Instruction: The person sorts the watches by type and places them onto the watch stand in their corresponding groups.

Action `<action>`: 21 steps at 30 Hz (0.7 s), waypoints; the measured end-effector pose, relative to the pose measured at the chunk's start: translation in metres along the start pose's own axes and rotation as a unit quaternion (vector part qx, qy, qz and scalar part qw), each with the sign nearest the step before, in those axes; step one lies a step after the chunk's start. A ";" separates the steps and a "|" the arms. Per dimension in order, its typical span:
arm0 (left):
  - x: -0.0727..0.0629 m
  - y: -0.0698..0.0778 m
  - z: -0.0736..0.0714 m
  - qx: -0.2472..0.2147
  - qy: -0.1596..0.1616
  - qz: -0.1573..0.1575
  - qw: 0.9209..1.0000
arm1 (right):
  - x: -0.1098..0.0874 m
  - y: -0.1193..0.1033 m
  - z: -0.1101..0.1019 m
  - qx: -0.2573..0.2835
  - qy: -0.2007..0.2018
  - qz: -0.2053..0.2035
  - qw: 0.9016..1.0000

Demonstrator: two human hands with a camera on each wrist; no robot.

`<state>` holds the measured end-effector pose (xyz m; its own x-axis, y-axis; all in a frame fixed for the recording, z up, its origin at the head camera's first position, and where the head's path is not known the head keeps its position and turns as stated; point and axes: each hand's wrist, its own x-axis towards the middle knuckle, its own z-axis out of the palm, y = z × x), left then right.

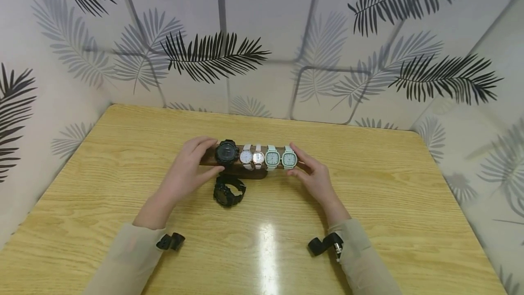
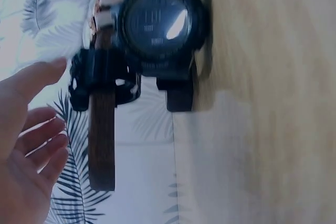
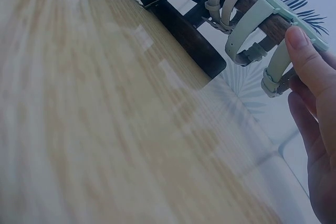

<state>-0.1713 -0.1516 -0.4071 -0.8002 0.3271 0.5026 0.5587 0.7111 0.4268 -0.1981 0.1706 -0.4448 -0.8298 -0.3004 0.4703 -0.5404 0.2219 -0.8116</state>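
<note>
A dark wooden T-bar watch stand carries several watches in a row. From the left come a black digital watch, a white-strapped watch, a slimmer one with a rose-gold case and two mint-green square watches, the inner and the outer. My right hand pinches the outer mint-green watch at the bar's right end, thumb on its near side. Beside the bar's left end, my left hand has its fingers loosely bent around nothing, apart from the bar in the left wrist view.
Another black digital watch lies on its side on the wooden table, just in front of the stand's base. A leaf-patterned backdrop rises behind the table's far edge.
</note>
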 end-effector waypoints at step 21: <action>-0.043 0.040 0.028 -0.141 -0.081 -0.281 0.946 | 0.000 0.000 0.001 -0.002 0.006 -0.006 1.000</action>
<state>-0.1208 -0.1197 -0.4321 -0.9983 0.0538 0.0242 0.0522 0.6149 0.7869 -0.1979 0.1699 -0.4448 -0.8250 -0.2911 0.4844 -0.5509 0.2227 -0.8043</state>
